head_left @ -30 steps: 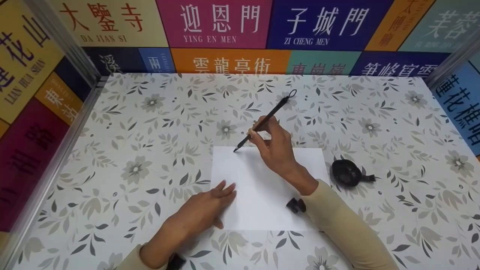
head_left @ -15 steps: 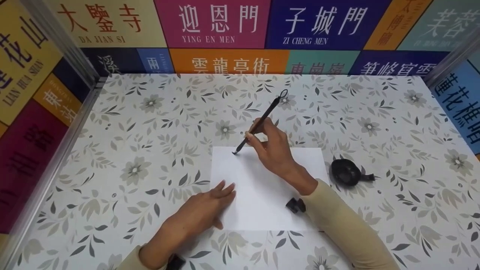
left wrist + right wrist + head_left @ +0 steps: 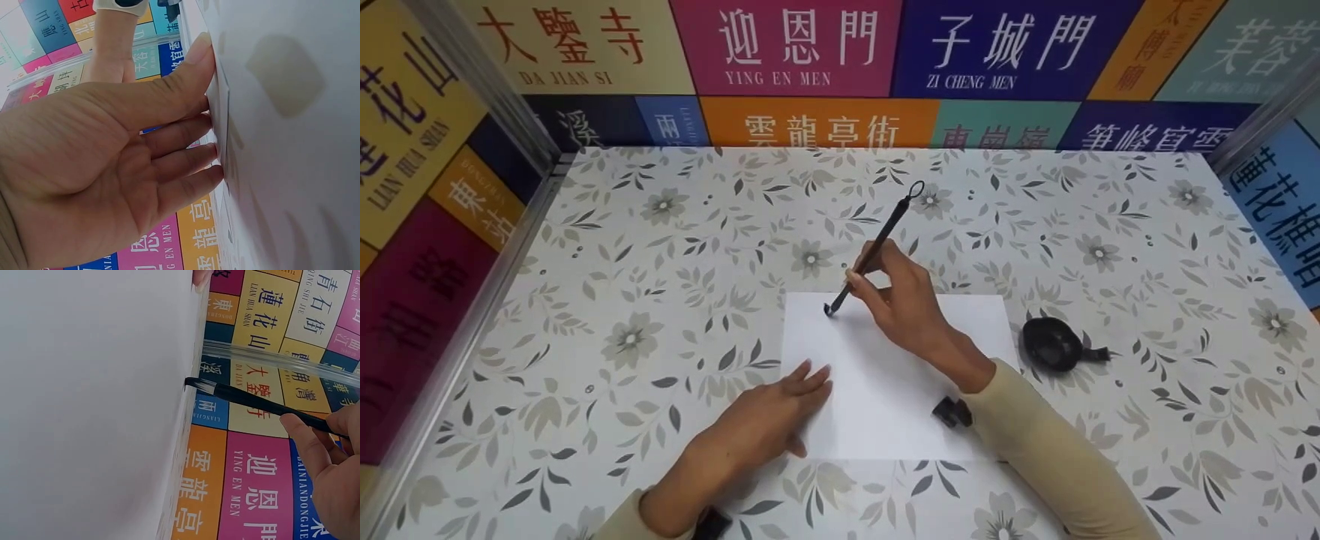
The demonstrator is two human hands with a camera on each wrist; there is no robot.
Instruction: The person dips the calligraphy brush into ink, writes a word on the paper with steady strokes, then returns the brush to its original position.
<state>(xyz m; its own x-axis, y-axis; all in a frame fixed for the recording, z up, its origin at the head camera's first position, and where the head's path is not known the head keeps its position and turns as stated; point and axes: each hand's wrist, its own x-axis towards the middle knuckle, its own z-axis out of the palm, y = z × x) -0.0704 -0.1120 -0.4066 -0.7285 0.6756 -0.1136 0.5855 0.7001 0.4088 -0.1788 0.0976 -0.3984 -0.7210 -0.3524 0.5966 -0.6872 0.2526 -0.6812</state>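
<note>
My right hand (image 3: 906,300) pinches a dark calligraphy brush (image 3: 877,244) by its handle, which leans up and to the right. The bristle tip meets the upper left of a white paper sheet (image 3: 885,405), with a small black ink mark there. In the right wrist view the brush (image 3: 253,398) has its black tip bent against the paper (image 3: 95,405), its pale upper bristles showing. My left hand (image 3: 769,416) rests on the sheet's left edge. Seen from the left wrist, the left hand (image 3: 129,152) touches the surface with its fingertips, fingers fairly straight.
A small black ink dish (image 3: 1051,345) with a short handle stands right of the paper. Leaf-patterned white covering lies over the table (image 3: 697,270). Colourful panels with characters (image 3: 791,49) rise behind and at the sides. A black device (image 3: 952,411) is at the right cuff.
The brush tip has moved slightly down on the paper, leaving a short black mark. The handle's top has swung left, making the brush steeper. My left hand has stayed in place.
</note>
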